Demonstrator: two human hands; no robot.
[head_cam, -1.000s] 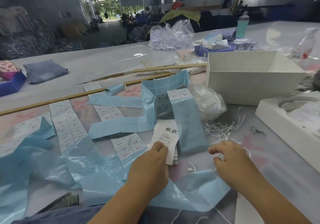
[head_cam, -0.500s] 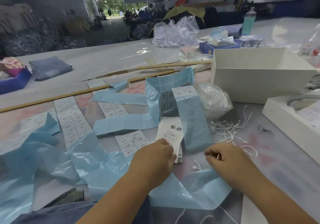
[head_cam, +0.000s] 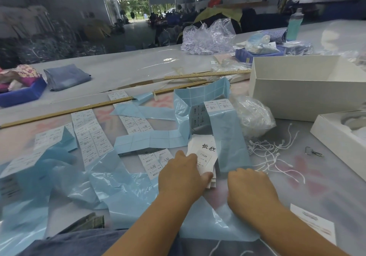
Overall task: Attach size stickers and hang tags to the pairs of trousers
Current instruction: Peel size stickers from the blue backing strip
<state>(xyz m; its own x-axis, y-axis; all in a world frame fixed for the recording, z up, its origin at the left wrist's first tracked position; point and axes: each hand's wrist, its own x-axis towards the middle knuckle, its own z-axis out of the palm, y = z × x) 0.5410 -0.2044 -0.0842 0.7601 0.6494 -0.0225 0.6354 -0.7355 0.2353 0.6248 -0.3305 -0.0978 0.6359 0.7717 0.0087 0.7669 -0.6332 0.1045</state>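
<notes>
white box (head_cam: 301,99), teal bottle (head_cam: 294,26), wooden ruler (head_cam: 208,75)

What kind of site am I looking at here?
Probably a garment factory's finishing hall: sheets of size stickers and hang tags cover a long table, with folded jeans and heaped clothing behind.

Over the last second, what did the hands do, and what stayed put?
The right hand moved left from the white strings toward the left hand, which still holds the hang tag stack. Sticker sheets and the white box stayed put.
</notes>
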